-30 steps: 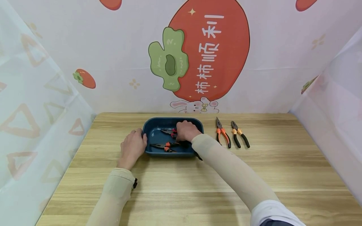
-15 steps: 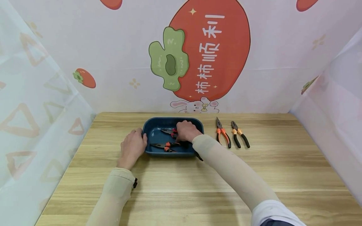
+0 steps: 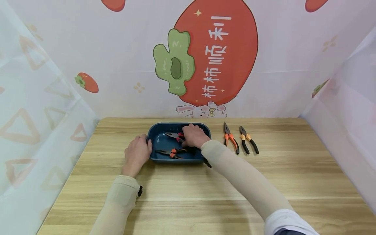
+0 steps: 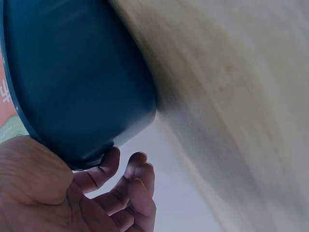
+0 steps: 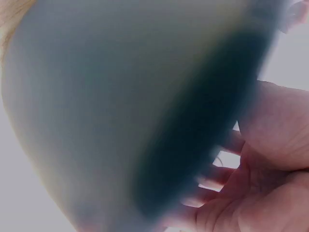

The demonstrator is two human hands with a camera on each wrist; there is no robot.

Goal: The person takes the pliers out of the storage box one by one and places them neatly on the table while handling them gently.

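A dark blue plastic tray stands near the back of the wooden table. My left hand grips its left rim; in the left wrist view the fingers curl at the tray's outer wall. Inside the tray, my right hand holds the handles of red-handled pliers, whose metal head points left. Orange-and-black pliers lie in front of them on the tray floor. In the right wrist view the blurred tray wall hides my right fingertips and the pliers.
Right of the tray lie orange-handled long-nose pliers and a pair with yellow-and-black handles, side by side on the table. A printed cloth hangs behind the table's back edge.
The head of the red-handled pliers has shifted slightly left and back with my right hand. My left hand keeps its hold on the tray rim. The head view has shifted a little.
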